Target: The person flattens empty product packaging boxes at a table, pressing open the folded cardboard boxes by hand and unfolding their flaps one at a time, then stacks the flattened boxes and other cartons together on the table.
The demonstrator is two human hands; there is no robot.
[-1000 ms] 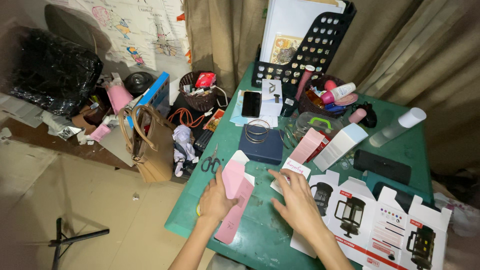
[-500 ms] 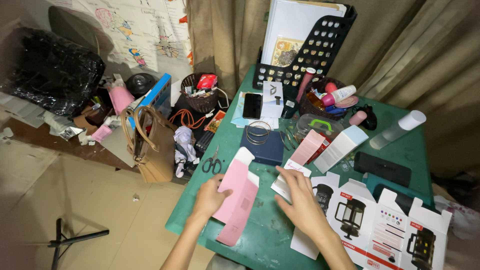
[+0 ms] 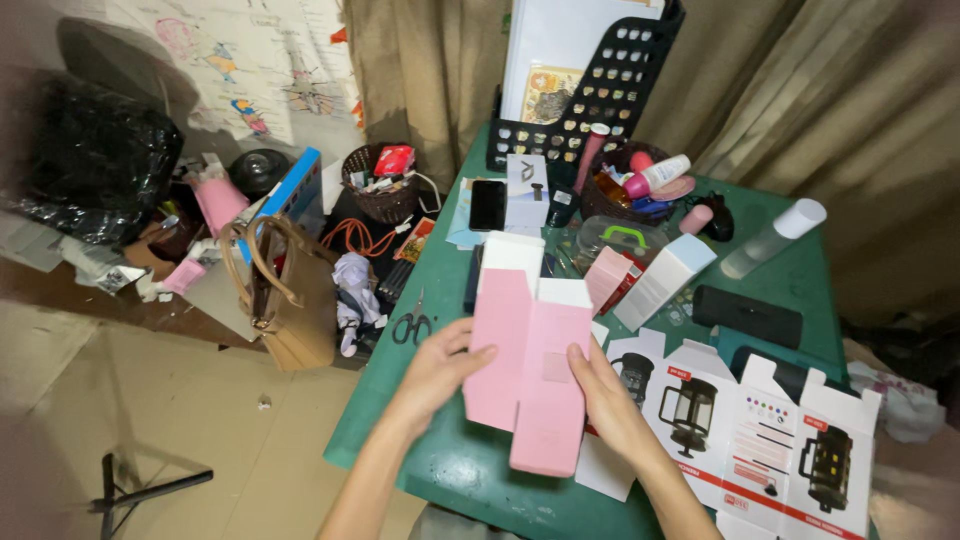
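A flattened pink cardboard box [image 3: 527,360] with white flaps at its top is lifted above the green table [image 3: 450,470]. My left hand [image 3: 437,370] grips its left edge, thumb across the front. On the right side, my right hand [image 3: 605,395] holds the box with fingers against the pink panel. Under and to the right of my hands lies a large unfolded white carton sheet [image 3: 760,430] printed with pictures of a coffee press.
Scissors [image 3: 412,325] lie at the table's left edge. Behind stand a black perforated rack [image 3: 620,95], a phone [image 3: 487,205], small boxes [image 3: 662,280], a clear bottle [image 3: 770,240] and a dark basket of cosmetics [image 3: 640,185]. A brown bag [image 3: 290,295] and clutter sit on the floor at left.
Both hands have lifted the pink box off the table and brought it up in front of me; it now stands more upright and closer to the camera.
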